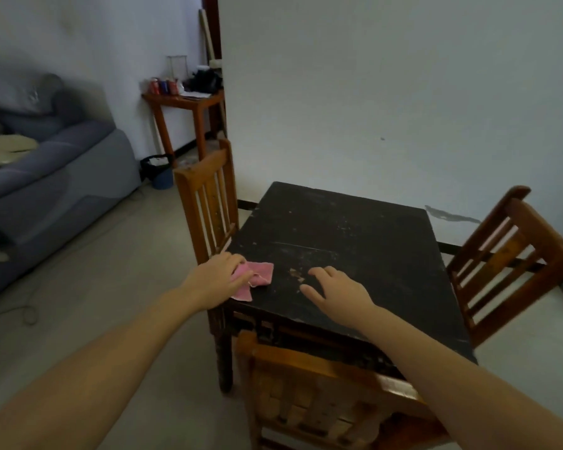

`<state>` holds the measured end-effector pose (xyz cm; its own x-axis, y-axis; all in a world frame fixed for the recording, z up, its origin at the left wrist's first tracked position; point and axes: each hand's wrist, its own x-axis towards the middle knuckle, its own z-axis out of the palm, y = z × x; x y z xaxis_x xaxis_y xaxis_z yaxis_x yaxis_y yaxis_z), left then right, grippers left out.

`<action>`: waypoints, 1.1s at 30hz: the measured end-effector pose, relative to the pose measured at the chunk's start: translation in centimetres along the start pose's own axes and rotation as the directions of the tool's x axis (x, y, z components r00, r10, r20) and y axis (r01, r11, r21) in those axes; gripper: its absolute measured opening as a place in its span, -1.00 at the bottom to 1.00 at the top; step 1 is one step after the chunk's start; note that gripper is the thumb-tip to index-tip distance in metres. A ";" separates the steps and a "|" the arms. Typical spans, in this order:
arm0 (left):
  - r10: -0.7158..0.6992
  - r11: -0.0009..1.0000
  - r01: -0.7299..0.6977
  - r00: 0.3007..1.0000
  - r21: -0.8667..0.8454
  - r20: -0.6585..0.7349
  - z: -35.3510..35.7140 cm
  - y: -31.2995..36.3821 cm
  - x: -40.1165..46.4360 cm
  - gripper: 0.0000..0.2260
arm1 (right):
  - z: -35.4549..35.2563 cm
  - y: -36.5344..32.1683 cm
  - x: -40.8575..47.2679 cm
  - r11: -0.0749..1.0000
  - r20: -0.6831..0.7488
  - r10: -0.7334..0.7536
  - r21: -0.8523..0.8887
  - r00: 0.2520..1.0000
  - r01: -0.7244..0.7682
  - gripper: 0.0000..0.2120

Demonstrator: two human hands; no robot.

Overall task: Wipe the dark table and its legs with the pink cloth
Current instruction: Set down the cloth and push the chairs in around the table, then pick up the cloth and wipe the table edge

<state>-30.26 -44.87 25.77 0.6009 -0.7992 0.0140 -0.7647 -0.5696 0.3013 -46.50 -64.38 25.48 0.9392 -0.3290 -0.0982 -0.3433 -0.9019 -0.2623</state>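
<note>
The dark table stands against the white wall, its top worn and scratched, with a pale chipped patch near the front. A crumpled pink cloth lies at the table's near left corner. My left hand rests on the cloth's left part, fingers curled over it. My right hand hovers just over the tabletop to the right of the cloth, fingers spread and holding nothing. One dark table leg shows below the near left corner; the other legs are hidden.
Three wooden chairs surround the table: one at its left side, one at the right, one in front. A grey sofa stands at the left. A small wooden side table with cans stands by the far wall.
</note>
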 end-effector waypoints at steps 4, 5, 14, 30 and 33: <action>-0.155 0.986 0.157 0.987 -0.057 0.051 2.7 -6.7 0.8 -0.60 | 3.6 -2.8 5.9 0.999 0.099 0.028 0.016 0.995 -0.030 -0.43; -0.173 0.981 0.178 0.983 -0.071 0.067 3.7 -8.4 1.3 -0.59 | 4.7 -3.4 7.3 0.999 0.117 0.041 0.014 0.992 -0.043 -0.41; 0.027 0.998 -0.004 0.946 -0.069 0.324 10.1 -19.3 8.2 -0.54 | 12.7 -7.5 19.1 0.970 0.159 0.221 0.062 0.962 -0.233 -0.32; 0.240 0.966 -0.255 0.947 0.048 0.213 16.6 -22.4 10.9 -0.56 | 20.2 -5.8 24.0 0.971 0.073 0.200 0.117 0.977 -0.207 -0.54; 0.191 0.981 -0.196 0.962 0.005 0.196 14.2 -23.2 10.4 -0.52 | 18.4 -6.4 24.8 0.962 0.084 0.220 0.143 0.972 -0.231 -0.58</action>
<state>-9.63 -42.70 5.40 0.3861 -0.9152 -0.1157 -0.8688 -0.4029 0.2877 -21.00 -61.58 7.04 0.8369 -0.4948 -0.2342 -0.5474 -0.7519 -0.3674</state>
